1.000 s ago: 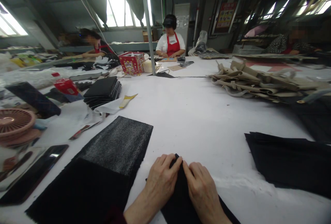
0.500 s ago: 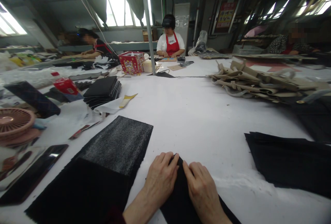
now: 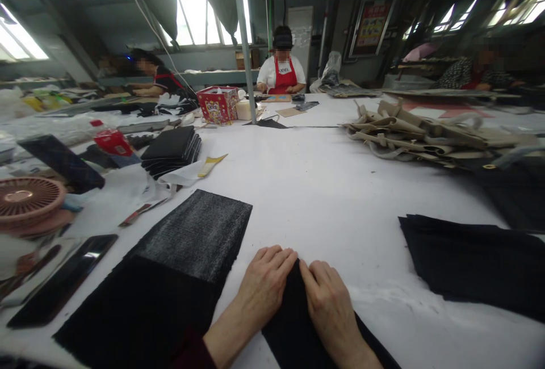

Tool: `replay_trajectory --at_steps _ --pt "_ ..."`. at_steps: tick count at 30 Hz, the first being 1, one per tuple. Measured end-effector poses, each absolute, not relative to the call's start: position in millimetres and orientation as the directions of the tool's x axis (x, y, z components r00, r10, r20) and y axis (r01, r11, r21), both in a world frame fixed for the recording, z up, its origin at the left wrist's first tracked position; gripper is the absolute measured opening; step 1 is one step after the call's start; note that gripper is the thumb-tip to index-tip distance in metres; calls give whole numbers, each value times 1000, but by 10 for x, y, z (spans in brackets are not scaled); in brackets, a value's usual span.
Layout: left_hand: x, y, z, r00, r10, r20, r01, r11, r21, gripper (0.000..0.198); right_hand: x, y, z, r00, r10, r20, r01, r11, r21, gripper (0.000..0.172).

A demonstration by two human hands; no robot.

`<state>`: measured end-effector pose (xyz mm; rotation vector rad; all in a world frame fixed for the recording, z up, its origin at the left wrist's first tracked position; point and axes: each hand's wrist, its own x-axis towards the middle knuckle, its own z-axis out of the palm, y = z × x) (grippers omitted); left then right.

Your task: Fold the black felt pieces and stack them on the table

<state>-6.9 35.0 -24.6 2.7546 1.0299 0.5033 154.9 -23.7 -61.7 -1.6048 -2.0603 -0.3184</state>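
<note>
My left hand [image 3: 266,284] and my right hand [image 3: 330,301] lie side by side on a black fabric piece [image 3: 293,323] at the near edge of the white table [image 3: 323,187]. The fingers of both hands are curled and pinch the far corner of that piece between them. A stack of dark grey and black fabric sheets [image 3: 179,261] lies just left of my left hand. Another pile of black fabric [image 3: 472,261] lies to the right, apart from my right hand.
A dark phone [image 3: 63,286] and a pink fan [image 3: 25,201] sit at the left. A stack of black pieces [image 3: 170,147] and a red box [image 3: 217,103] lie further back. Beige bags [image 3: 421,133] are heaped at the right. Three people sit at the far tables.
Both hands and the fabric corner have drawn slightly toward me; the corner that stuck up between the fingers is now covered. The view has shifted a little.
</note>
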Motion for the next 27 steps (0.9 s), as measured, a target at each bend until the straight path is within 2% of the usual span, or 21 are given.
replay_trajectory --at_steps 6,12,19,27 --pt "-52 341 -200 722 663 197 649 -748 140 40 1573 -245 -589 -165 836 523 945 286 -160 31" --pt "-47 300 -183 738 649 184 648 -758 71 39 1629 -346 -576 -171 838 519 946 286 -151 33" --pt "-50 365 -104 794 578 191 596 -802 -50 41 1680 -328 -589 -146 832 535 939 287 -189 32" --pt "0 386 -92 837 534 115 547 -821 -163 50 1726 -325 -591 -144 847 512 947 268 -177 31"
